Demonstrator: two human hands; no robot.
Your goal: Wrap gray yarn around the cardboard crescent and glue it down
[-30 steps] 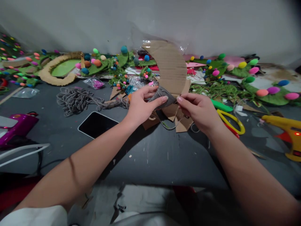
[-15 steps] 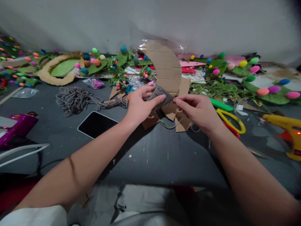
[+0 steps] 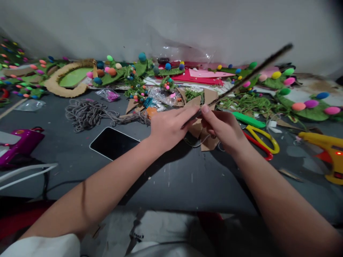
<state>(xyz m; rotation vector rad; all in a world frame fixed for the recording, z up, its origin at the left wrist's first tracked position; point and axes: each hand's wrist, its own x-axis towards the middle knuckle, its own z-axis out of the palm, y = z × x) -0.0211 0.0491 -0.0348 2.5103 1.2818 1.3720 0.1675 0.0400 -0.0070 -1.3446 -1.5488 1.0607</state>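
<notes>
A crescent-shaped piece of cardboard is turned almost edge-on and slants up to the right from between my hands. My left hand is closed around its lower end, back of the hand facing me, covering the grey yarn wrapping there. My right hand is closed beside it, thumb and fingers pinching the cardboard close to the left fingertips. Whether a yarn strand is also in that pinch is hidden. A loose heap of grey yarn lies left of my hands, its strands running toward them.
A smartphone lies near my left forearm. Scissors with red and yellow handles, a green-handled tool and a yellow glue gun are at right. Cardboard scraps lie beneath my hands. Leaf decorations with coloured balls line the back.
The cardboard crescent has turned from flat-on and upright to edge-on, tipping right. My left hand has rolled over so its back shows. My right hand has shifted slightly left onto the cardboard.
</notes>
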